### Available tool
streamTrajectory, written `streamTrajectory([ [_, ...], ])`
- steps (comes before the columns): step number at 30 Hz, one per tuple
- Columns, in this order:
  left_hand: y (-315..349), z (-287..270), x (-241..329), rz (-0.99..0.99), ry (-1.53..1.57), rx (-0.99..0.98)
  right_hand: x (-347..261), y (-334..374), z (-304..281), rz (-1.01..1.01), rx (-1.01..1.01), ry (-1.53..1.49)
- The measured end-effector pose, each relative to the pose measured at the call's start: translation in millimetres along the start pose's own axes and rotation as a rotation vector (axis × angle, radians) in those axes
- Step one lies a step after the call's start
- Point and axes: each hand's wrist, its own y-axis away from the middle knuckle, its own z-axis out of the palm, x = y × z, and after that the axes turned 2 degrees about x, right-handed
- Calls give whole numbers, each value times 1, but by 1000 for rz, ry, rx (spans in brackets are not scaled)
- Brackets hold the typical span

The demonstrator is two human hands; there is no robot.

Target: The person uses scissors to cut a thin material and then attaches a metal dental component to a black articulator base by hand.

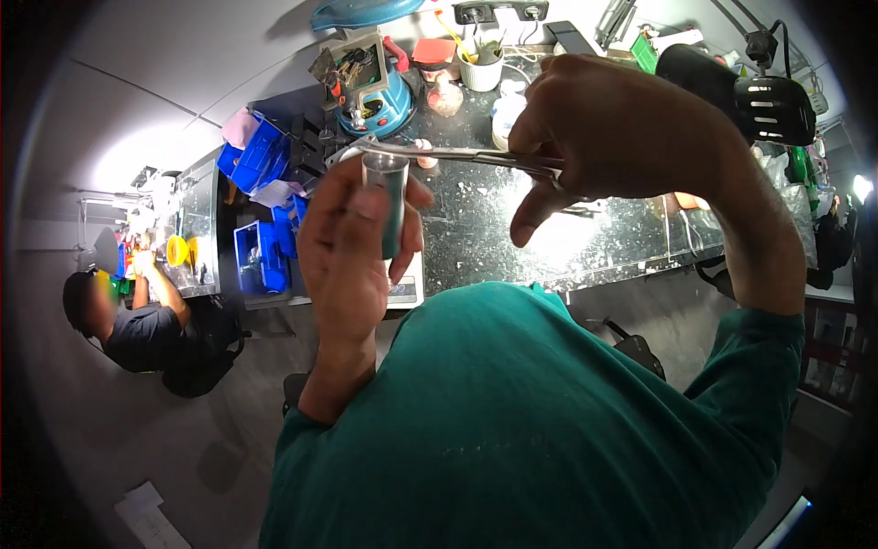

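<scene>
My left hand [352,247] is wrapped round a small clear cylinder [386,197], held upright; the green in its lower part may be its contents or my shirt seen through it. In my right hand [585,137] is a long metal pair of forceps [448,154] with scissor-like handles, my fingers closed at the handle end. Its slim jaws reach leftward across the cylinder's top rim. Whether the jaws grip anything or touch the rim, I cannot tell. Behind my left hand, a pale flat device [409,285] is partly hidden on the bench.
The speckled dark bench [476,220] has blue bins [261,256] at its left. Behind stand a blue machine with a tray [380,105], a white cup of tools [481,69] and a pinkish round container [445,98]. A black lamp [773,110] overhangs the right. Another person [151,329] works far left.
</scene>
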Motion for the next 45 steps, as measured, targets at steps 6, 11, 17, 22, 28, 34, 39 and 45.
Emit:
streamTrajectory([
  [6,-2,14,-7,260,-369,287,-6,2,-2,149,-247,3],
  [11,-1,13,-8,253,-407,259,-2,3,13,140,-175,-67],
  [17,2,17,-9,215,-376,216,-1,-4,16,123,-204,-67],
  [22,1,13,-7,226,-342,216,-6,-4,12,138,-80,-69],
  [28,-1,8,-6,178,-342,237,-3,-5,5,160,-154,-90],
  [34,-4,10,-2,58,-319,287,-10,-10,4,304,-290,-62],
  [39,-8,13,-11,235,-517,410,-2,-3,23,179,-224,-140],
  [45,-4,15,-13,247,-542,375,-6,-1,27,177,-221,-172],
])
